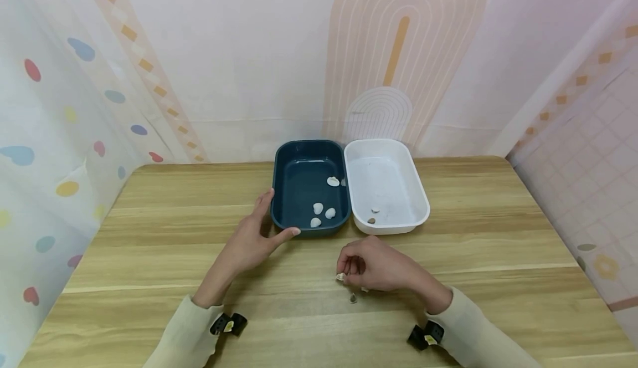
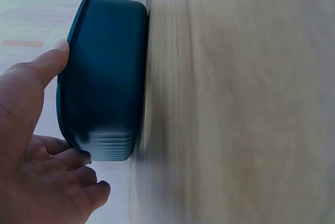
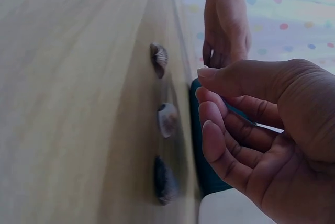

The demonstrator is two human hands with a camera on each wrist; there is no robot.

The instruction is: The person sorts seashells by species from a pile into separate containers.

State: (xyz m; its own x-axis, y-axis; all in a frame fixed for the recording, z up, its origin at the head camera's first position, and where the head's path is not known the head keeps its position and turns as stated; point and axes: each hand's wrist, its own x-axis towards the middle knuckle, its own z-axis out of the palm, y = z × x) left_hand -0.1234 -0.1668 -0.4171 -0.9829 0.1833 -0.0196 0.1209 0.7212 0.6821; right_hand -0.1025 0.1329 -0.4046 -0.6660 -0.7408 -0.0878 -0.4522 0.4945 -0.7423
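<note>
Three small shells lie on the wooden table (image 1: pixel 149 235) under the right hand (image 1: pixel 381 265): a ribbed shell (image 3: pixel 158 58), a pale shell (image 3: pixel 167 119) and a dark shell (image 3: pixel 164 179), in a row, each apart from the next. Head view shows only two clearly: one pale at the fingertips (image 1: pixel 341 276), one dark (image 1: pixel 353 298) nearer the person.

Right hand hovers over them, fingers (image 3: pixel 222 145) curled loosely, palm empty in wrist view. Contact with the pale shell at the fingertips: cannot tell, head view too small.

Left hand (image 1: pixel 251 240) open, thumb and fingers spread against the near left corner of the dark teal tray (image 1: pixel 299 152), touching its wall. Wrist view confirms thumb on the rim, fingers at the base.

Teal tray holds four pale shells (image 1: pixel 324 211), three clustered near front, one by the right wall. White tray (image 1: pixel 413 190) sits flush against its right side, with two small shells (image 1: pixel 373 215) near its front.

Both trays at table's far middle, close to the patterned backdrop (image 1: pixel 224 52).
</note>
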